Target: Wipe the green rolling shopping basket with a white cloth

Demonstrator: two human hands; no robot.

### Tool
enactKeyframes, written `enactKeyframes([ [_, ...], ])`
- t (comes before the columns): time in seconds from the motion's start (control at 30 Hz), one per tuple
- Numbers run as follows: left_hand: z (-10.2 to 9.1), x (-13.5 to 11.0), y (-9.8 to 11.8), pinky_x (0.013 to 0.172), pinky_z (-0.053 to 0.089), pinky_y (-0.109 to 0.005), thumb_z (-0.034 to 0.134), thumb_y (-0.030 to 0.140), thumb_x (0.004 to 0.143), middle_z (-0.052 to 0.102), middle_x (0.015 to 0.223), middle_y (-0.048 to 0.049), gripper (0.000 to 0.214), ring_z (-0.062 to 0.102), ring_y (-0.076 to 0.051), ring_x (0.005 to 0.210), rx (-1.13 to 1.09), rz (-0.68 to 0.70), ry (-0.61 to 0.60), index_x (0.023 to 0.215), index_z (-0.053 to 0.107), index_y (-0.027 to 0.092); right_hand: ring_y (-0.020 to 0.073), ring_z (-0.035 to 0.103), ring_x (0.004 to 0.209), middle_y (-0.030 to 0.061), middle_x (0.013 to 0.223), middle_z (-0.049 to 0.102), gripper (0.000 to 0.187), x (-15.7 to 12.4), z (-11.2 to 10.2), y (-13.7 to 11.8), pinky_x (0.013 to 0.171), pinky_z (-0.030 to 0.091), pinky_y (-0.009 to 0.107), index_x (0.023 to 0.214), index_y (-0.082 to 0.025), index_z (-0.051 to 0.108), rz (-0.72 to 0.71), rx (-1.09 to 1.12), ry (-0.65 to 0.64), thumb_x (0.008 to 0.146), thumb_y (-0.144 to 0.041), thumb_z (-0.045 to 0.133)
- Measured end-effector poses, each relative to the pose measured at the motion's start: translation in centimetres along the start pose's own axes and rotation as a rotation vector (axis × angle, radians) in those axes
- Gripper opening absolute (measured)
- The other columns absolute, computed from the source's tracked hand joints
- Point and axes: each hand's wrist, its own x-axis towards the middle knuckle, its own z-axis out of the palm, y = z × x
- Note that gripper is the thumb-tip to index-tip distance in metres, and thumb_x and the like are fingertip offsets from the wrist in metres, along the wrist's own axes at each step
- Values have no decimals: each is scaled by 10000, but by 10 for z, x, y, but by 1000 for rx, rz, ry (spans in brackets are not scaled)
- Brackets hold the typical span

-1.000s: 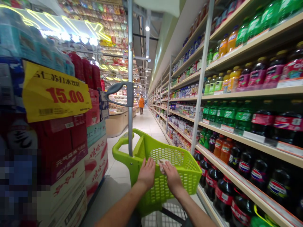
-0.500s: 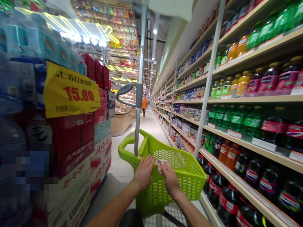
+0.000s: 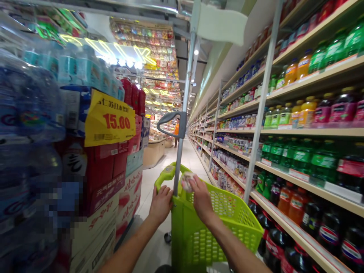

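Observation:
A lime-green plastic shopping cart (image 3: 199, 235) with perforated basket walls stands just in front of me. Over the near left part of its rim, beside the base of the grey pole (image 3: 185, 87), the fingers of my left hand (image 3: 160, 203) are curled. My right hand (image 3: 202, 197) is closed around a crumpled whitish cloth (image 3: 187, 181), partly covered by the fingers. That cloth is at the cart's top, just right of the pole. A grey loop handle (image 3: 170, 125) is fixed to the pole higher up.
Shelves of bottled drinks (image 3: 301, 155) line the right side. On the left, stacked drink cartons (image 3: 105, 167) and wrapped bottles rise close to the cart, with a yellow price sign (image 3: 110, 119). Down the aisle is a person in orange (image 3: 176, 129).
My left hand has moved left from the basket rim to the handle side of the pole. My right hand has carried the cloth up and forward toward the pole. The view has shifted left.

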Motion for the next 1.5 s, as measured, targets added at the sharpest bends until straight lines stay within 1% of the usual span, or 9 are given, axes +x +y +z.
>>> enactKeyframes([
  [0.13, -4, 2, 10, 1032, 159, -495, 478, 161, 731, 582, 1065, -52, 313, 430, -242, 1131, -4, -3, -12, 1027, 557, 227, 182, 244, 1303, 57, 1348, 414, 410, 113, -36, -28, 1062, 240, 398, 1203, -175, 505, -178, -43, 126, 841, -74, 340],
  [0.23, -6, 2, 19, 1026, 166, -496, 488, 173, 730, 581, 1036, -50, 295, 443, -242, 1104, -21, 2, -11, 1012, 561, 224, 198, 250, 1300, 72, 1328, 441, 377, 143, -41, -26, 1065, 226, 429, 1188, -161, 517, -279, -111, 37, 855, -86, 355],
  [0.37, -3, -1, 29, 1030, 165, -496, 463, 157, 738, 583, 1042, -47, 326, 445, -239, 1103, -43, 25, -5, 1045, 542, 234, 231, 296, 1279, 103, 1295, 475, 389, 83, -23, -15, 1032, 284, 451, 1213, -131, 494, -486, -109, -220, 843, -86, 383],
  [0.5, -2, 2, 27, 1047, 166, -468, 434, 152, 748, 576, 1121, -58, 372, 437, -233, 1131, -82, 80, -46, 1099, 525, 234, 171, 332, 1262, 36, 1287, 491, 450, 22, -12, -2, 1048, 281, 389, 1265, -215, 440, -535, -39, -318, 842, -82, 367],
  [0.77, -19, 19, 10, 1014, 259, -410, 540, 267, 713, 585, 1109, -53, 260, 443, -229, 1141, -103, -14, -111, 964, 562, 200, 236, 344, 1254, 98, 1291, 477, 407, 69, -31, 14, 1011, 322, 467, 1168, -157, 540, -333, -89, -233, 803, -28, 416],
  [0.9, -11, 16, 19, 983, 298, -337, 550, 233, 713, 584, 1085, -62, 255, 439, -219, 1143, -124, -31, -66, 963, 558, 179, 226, 436, 1190, 62, 1252, 522, 425, -1, -3, 21, 976, 387, 431, 1148, -203, 561, -287, -32, -243, 788, -26, 423],
  [1.07, -4, 11, 47, 991, 277, -362, 530, 227, 725, 573, 1094, -88, 276, 416, -237, 1167, -110, -78, -57, 992, 548, 158, 200, 493, 1137, 56, 1238, 536, 483, -87, 32, 35, 905, 466, 344, 1144, -220, 573, -20, -30, -110, 736, -33, 394],
  [1.27, -12, 9, 70, 1022, 232, -400, 523, 268, 714, 593, 1037, -53, 277, 470, -229, 1081, -136, 59, -99, 981, 538, 198, 211, 482, 1150, 66, 1221, 548, 463, -95, -5, 52, 945, 422, 382, 1085, -201, 610, 254, 150, -58, 714, -73, 363],
  [1.5, -8, 21, 70, 1048, 177, -478, 628, 446, 612, 404, 1337, -124, 637, 270, -297, 1282, -207, 92, -238, 1157, 454, 166, 200, 488, 1143, 76, 1188, 570, 460, -87, -28, 32, 940, 420, 357, 1074, -183, 605, 337, 316, 46, 716, -70, 341],
])
